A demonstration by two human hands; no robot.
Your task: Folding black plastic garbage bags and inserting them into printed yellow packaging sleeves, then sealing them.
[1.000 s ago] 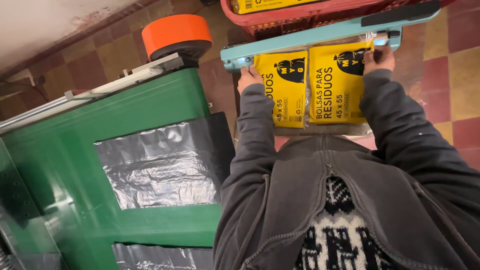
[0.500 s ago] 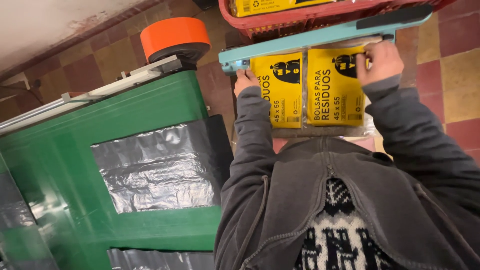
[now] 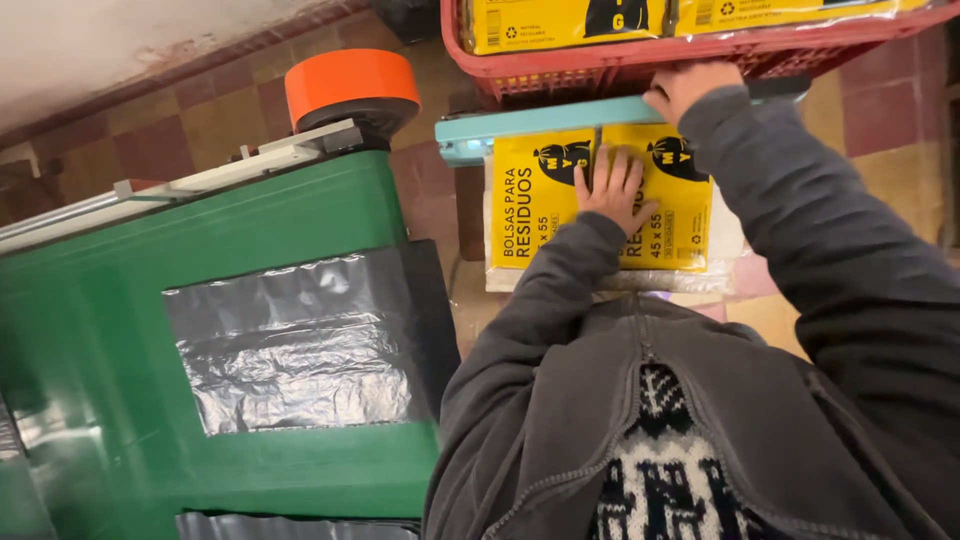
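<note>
A small packing workshop — a teal heat-sealer bar (image 3: 560, 120) over yellow-labelled packs of bags (image 3: 600, 200), a red crate (image 3: 640, 65) filled with more of them, a green bench (image 3: 220, 230) laid with grey plastic film (image 3: 290, 340), an orange tape roll (image 3: 350, 88) — worn checkered floor tiles (image 3: 170, 130).

Packet of bags (image 3: 535, 215) just under sealer bar (image 3: 540, 125); crate (image 3: 620, 60) beyond bar; tape roll (image 3: 350, 90) and table (image 3: 200, 220) left of bar.
</note>
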